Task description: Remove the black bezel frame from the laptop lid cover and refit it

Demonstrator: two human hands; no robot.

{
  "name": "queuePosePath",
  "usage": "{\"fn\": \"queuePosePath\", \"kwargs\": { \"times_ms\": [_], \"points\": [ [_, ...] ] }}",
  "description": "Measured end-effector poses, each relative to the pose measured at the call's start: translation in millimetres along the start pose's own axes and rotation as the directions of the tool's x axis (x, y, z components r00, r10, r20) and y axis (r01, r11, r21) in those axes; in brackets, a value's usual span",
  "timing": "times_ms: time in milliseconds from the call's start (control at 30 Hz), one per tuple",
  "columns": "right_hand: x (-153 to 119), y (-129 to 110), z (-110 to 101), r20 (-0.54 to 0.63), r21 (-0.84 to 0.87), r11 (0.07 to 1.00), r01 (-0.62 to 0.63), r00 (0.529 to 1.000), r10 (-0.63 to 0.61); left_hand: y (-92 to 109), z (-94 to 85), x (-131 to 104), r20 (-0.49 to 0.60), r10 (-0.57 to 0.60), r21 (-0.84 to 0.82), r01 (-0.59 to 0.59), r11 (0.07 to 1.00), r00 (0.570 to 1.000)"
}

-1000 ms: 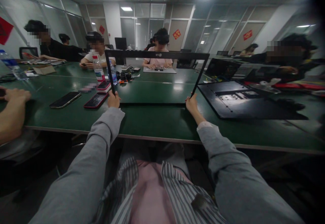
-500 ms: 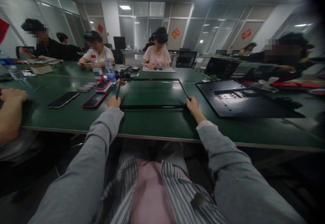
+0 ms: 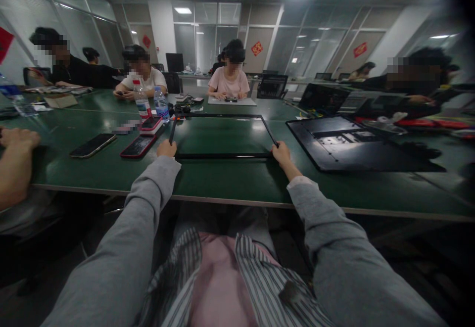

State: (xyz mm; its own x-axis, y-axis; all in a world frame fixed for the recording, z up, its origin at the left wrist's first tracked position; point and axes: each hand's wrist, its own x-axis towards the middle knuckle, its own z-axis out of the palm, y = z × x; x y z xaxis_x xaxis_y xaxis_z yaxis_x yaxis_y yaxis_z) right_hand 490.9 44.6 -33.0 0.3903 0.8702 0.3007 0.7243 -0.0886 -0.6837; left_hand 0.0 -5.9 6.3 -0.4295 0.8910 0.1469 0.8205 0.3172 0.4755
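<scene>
A thin black rectangular frame [image 3: 222,156], a screen bezel, lies flat on the green table [image 3: 237,181] straight ahead of me. My left hand [image 3: 166,148] grips its near left corner. My right hand [image 3: 281,152] grips its near right corner. Both arms are stretched out in grey sleeves. The green tabletop shows through the frame's open middle.
A black laptop lid panel [image 3: 352,144] lies to the right of the frame. Two phones [image 3: 139,146] [image 3: 92,145] lie to the left, with water bottles [image 3: 141,100] behind them. A neighbour's hand [image 3: 17,141] rests at far left. Several people sit across the table.
The frame stood upright in my hands a second ago; it has been tipped away and laid flat on the table. Since half a second ago nothing has moved.
</scene>
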Motion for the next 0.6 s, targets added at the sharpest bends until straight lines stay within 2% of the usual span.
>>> {"fn": "queuePosePath", "kwargs": {
  "times_ms": [600],
  "points": [
    [-6.1,-8.7,-6.3,0.017,-0.029,0.999,0.033,0.999,-0.032,-3.8,5.0,6.2,0.0,-0.003,-0.059,0.003,0.998,1.0]
  ]
}}
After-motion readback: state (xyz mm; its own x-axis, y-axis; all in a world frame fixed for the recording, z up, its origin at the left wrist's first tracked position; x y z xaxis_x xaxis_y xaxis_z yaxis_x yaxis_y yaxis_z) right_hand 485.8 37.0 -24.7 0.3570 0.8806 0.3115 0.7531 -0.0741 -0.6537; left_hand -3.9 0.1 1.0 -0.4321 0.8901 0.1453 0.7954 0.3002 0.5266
